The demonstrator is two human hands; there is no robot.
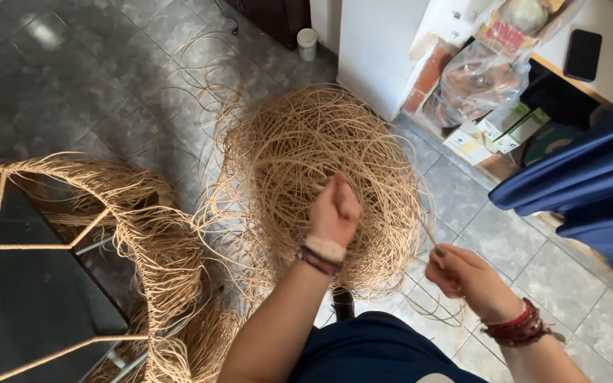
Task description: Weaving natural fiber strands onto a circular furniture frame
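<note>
A grey tiled floor (51, 78) is seen below. Nearest, the right hand (462, 273) is pinched on a thin cane strand (428, 237) slanting up-left; the left hand (335, 209) is closed on strands over a tangled coil of cane (299, 149). A woven frame (143, 234) lies left. Farther off, a white cabinet (374, 50) and cluttered shelves (491, 106) are seen.
</note>
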